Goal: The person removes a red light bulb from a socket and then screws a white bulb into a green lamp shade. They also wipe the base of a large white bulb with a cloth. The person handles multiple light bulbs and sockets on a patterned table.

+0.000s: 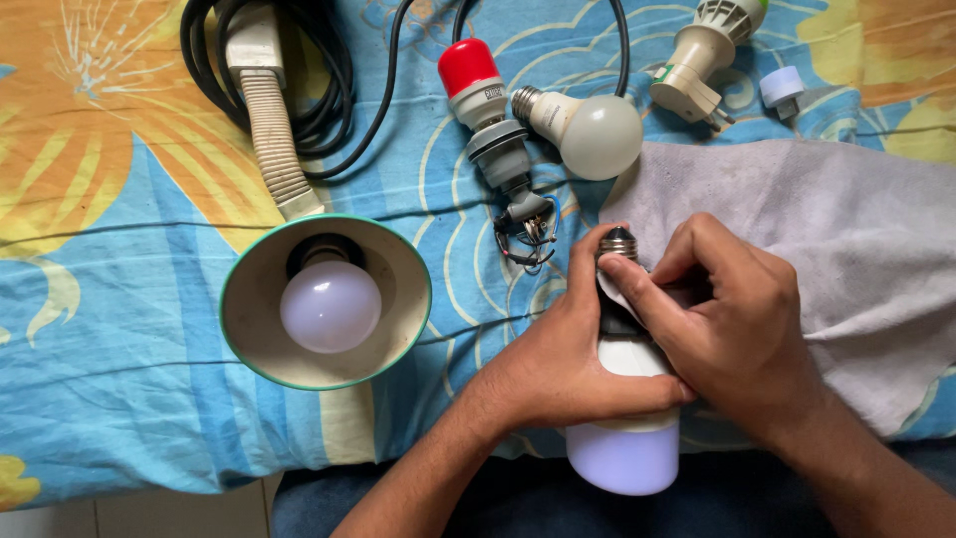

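Here, at the far left, we see a desk lamp (326,301) lying on the flowered sheet (110,299), its green-rimmed shade facing up with 1 bulb inside, and its black cable (329,110) coiled above it. Further right lie a red-capped bulb socket (488,110) with loose wires at its lower end, a round white bulb (588,132), a cream plug adapter (702,60) and a small pale cap (782,88).

Then our left hand (558,364) is closed around the large white bulb (625,438), which we hold upright in front of us at the lower edge of the bed, its metal screw base (618,242) pointing away. Our right hand (732,324) grips the dark neck of this bulb, thumb and fingers pinched on a fold of the grey cloth (827,249) that is spread on the right.

We judge the step in hand is wiping the neck and base. The next move, in our opinion, calls for a steady left grip while the right fingers turn the cloth around the thread, without pressing hard on the glass part.
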